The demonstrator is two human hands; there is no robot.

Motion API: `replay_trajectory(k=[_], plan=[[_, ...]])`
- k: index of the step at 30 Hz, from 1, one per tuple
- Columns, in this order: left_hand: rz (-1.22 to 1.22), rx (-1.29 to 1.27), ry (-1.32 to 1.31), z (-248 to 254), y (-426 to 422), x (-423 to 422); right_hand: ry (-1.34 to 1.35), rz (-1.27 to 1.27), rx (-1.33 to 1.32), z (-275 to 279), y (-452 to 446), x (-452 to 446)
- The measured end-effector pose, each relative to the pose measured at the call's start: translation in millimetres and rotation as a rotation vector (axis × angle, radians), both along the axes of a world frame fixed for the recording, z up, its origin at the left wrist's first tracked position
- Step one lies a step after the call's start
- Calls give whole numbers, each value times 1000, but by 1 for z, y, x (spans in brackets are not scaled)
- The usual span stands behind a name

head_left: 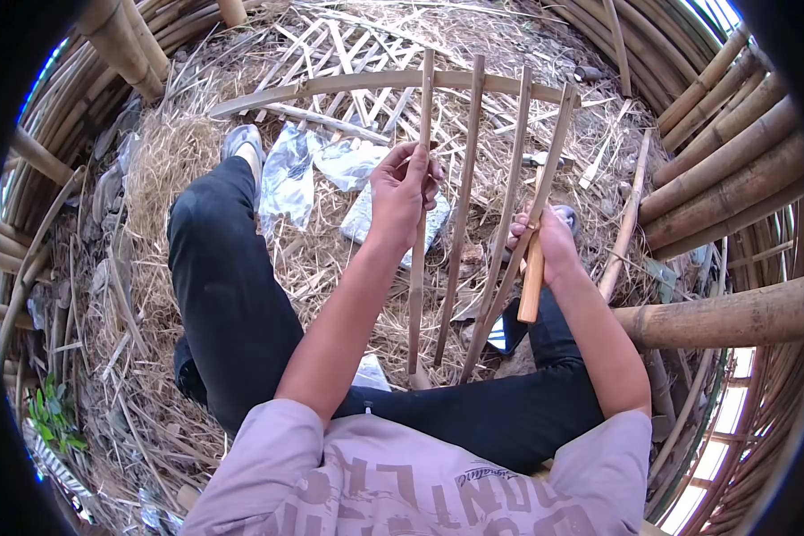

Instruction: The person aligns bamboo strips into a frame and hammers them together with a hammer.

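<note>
Head view: work in hand is a rake-shaped frame of pale brown split bamboo, held up in front of the person's torso. One long, slightly curved bamboo crosspiece (366, 80) runs along the far end; four narrow, straight bamboo slats (466, 143) cross it and come back toward the lap, near ends loose.

Left hand (406, 183): closed on the leftmost slat (416, 295) below the crosspiece, thumb along it, fingers curled. Small dark bit at the fingertips, can't tell what.

Right hand (552, 243): closed round the rightmost slat (552, 143), plus a smooth orange-brown wooden tool handle (530, 286), butt pointing at the lap. Fingers wrapped, no gap visible.

Below the frame: silvery-grey flat packet (359, 219), partly behind the left forearm, touching dry straw (156, 192). Crumpled clear plastic bags (286, 183) just beside it. Beyond the crosspiece: loose lattice of pale bamboo strips (344, 49). Right side: stacked round bamboo poles (724, 188).
</note>
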State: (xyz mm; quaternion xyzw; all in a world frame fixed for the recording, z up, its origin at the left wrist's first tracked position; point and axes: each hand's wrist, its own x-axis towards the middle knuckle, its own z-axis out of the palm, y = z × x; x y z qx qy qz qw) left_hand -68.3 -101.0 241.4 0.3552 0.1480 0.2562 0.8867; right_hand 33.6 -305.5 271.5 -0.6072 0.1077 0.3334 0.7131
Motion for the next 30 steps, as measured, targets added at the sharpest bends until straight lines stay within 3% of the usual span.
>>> replay_trajectory(k=[13,30], plan=[[-101,-116,40,7,5,-3,41,49,141,-17,-12,15],[-72,-50,45,-7,10,0,47,35,109,-23,-12,18]])
